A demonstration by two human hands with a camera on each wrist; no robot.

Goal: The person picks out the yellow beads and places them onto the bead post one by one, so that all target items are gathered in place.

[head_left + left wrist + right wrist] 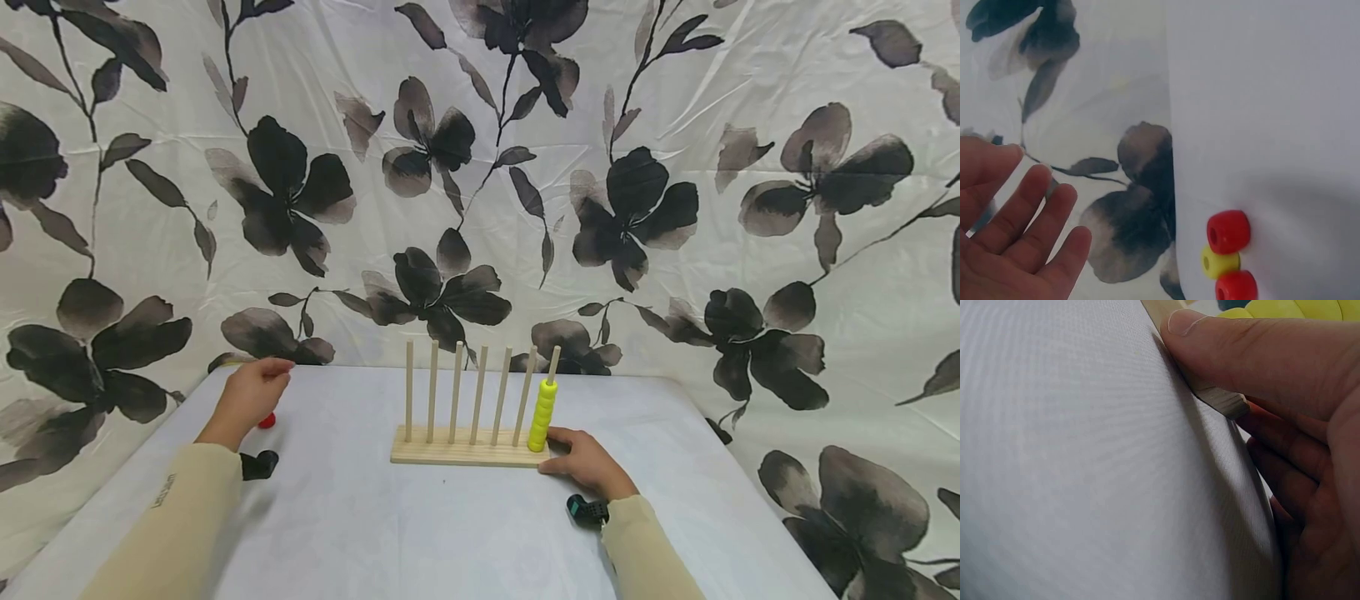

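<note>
A wooden bead stand [465,452] with several upright pegs sits on the table. Yellow beads [542,417] are stacked on its rightmost peg; the other pegs are bare. My right hand [588,462] grips the right end of the base, thumb [1235,353] along the front side and fingers behind. Over the table's left side, my left hand [247,400] hovers with loosely bent fingers [1060,206] and nothing visible in them. Close by on the cloth lie a red bead [1229,231], a yellow bead [1220,262] and a second red bead [1237,286].
A white cloth [337,525] covers the table. Behind it hangs a floral curtain [525,250], close against the table's back edge. Dark devices are strapped at the left wrist [258,465] and right wrist [587,509].
</note>
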